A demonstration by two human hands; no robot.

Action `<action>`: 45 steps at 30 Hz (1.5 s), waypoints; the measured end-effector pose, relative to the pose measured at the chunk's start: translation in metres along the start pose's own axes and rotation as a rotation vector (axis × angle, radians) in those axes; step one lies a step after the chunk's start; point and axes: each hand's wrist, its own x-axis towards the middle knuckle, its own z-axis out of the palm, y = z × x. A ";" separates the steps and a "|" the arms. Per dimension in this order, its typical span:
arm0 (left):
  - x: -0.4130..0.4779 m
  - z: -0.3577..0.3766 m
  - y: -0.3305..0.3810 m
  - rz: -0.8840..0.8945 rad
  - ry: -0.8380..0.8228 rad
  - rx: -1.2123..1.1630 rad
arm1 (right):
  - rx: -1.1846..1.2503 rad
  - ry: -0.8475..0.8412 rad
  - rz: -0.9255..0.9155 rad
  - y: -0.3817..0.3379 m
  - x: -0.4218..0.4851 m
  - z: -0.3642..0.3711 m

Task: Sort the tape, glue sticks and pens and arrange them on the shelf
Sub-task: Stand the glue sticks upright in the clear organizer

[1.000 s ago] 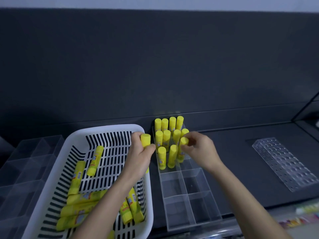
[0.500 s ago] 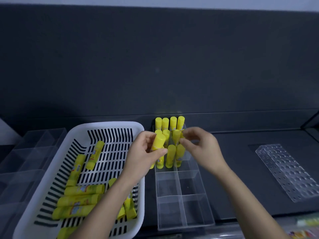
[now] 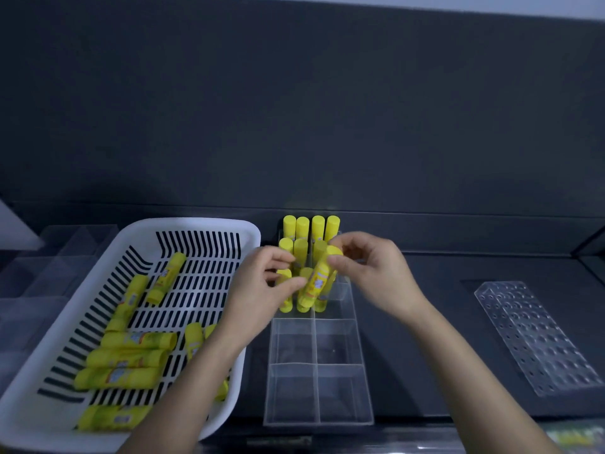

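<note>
A clear compartment organizer (image 3: 317,371) stands on the dark shelf, its far cells holding several upright yellow glue sticks (image 3: 309,229). One tilted yellow glue stick (image 3: 317,281) hangs over the organizer's middle cells. My right hand (image 3: 373,273) pinches its cap end. My left hand (image 3: 262,290) has its thumb and fingers at the stick's lower body. To the left, a white slotted basket (image 3: 203,231) holds several more glue sticks (image 3: 127,355) lying flat.
A clear plastic holder with rows of holes (image 3: 537,339) lies on the shelf to the right. Clear bins (image 3: 49,257) stand behind and left of the basket. The shelf's dark back wall rises close behind the organizer.
My left hand carried a glue stick from the basket side over to the organizer. My right hand left the standing sticks and took hold of its cap end.
</note>
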 end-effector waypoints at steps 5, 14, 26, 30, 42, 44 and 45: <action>-0.008 -0.012 -0.019 -0.060 0.086 0.189 | -0.258 0.051 0.042 0.017 0.004 -0.013; -0.012 -0.024 -0.034 -0.082 -0.004 0.304 | -0.539 -0.014 0.081 0.037 -0.002 0.009; -0.019 -0.069 -0.037 -0.080 -0.202 0.284 | -0.481 0.157 -0.076 -0.009 -0.011 0.034; -0.028 -0.108 -0.052 -0.117 -0.392 0.442 | -0.451 0.097 -0.215 -0.033 -0.016 0.072; -0.035 -0.185 -0.087 -0.209 -0.805 0.959 | -0.666 -0.371 -0.157 -0.029 -0.024 0.184; -0.037 -0.187 -0.091 -0.190 -0.855 1.054 | -0.724 -0.363 -0.162 -0.027 -0.027 0.189; -0.038 -0.186 -0.094 -0.163 -0.847 1.100 | -0.756 -0.357 -0.182 -0.026 -0.029 0.191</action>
